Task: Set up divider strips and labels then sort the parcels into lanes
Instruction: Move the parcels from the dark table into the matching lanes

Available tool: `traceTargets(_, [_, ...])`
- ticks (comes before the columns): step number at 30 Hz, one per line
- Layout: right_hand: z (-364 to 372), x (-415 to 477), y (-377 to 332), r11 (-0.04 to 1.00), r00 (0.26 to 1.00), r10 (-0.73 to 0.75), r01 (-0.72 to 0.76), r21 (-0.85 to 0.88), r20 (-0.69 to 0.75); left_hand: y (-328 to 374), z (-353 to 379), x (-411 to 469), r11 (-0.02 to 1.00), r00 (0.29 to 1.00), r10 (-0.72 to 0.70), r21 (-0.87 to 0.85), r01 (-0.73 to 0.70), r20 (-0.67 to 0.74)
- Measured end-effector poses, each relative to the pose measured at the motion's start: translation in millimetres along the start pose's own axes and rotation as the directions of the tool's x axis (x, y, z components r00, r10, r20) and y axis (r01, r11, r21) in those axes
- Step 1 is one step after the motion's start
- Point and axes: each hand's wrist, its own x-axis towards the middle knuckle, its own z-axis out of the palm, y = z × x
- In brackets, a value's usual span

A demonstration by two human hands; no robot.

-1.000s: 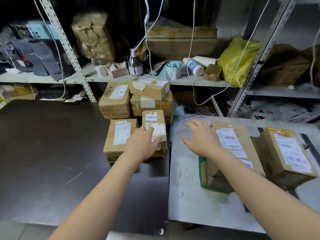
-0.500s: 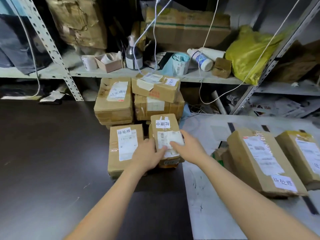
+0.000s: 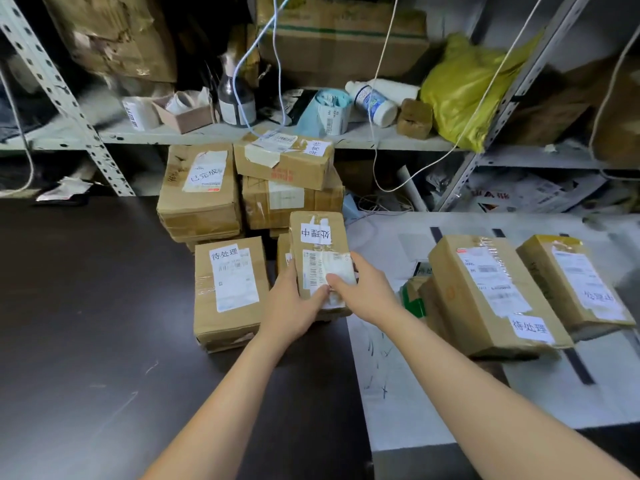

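Note:
A small cardboard parcel (image 3: 320, 244) with a white handwritten label and a shipping label sits at the middle, tilted up. My left hand (image 3: 294, 303) grips its near left side and my right hand (image 3: 363, 292) grips its near right side. Beside it on the left lies a taller labelled parcel (image 3: 228, 292) on the dark table (image 3: 86, 323). Behind them is a stack of several labelled parcels (image 3: 249, 188). On the white board (image 3: 415, 393) at the right lie two more labelled parcels (image 3: 491, 292), (image 3: 575, 282), with black divider strips (image 3: 578, 362) between them.
A metal shelf rack (image 3: 225, 136) stands behind, holding bottles, a tape roll, a small open box, a yellow bag (image 3: 460, 88) and big cartons. White cables (image 3: 384, 98) hang down over the shelf. A green-edged box (image 3: 412, 299) peeks out under the right parcel.
My right hand moved left from the white board onto the small parcel. Both hands now hold it, and its near end has lifted slightly. The view moved closer.

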Motion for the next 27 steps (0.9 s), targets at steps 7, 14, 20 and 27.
traceTargets(7, [-46.9,-53.5,2.7,0.996,0.997,-0.081,0.081,0.036,-0.006,49.8,12.1,-54.4,0.998,0.993,0.061,0.000,-0.061,-0.101])
traceTargets(14, [-159.0,-127.2,21.3,0.957,0.966,-0.235,0.249,0.150,-0.107,164.1,63.4,-126.2,0.985,0.947,0.169,0.010,-0.173,-0.272])
traceTargets(20, [-269.5,-175.8,68.5,0.941,0.941,-0.258,0.297,0.165,-0.219,256.8,145.6,-160.1,0.971,0.938,0.229,-0.014,-0.240,-0.259])
traceTargets(27, [-359.3,-173.9,143.3,0.969,0.947,-0.127,0.182,0.168,-0.294,315.2,247.1,-150.1,0.972,0.971,0.229,-0.041,-0.232,-0.067])
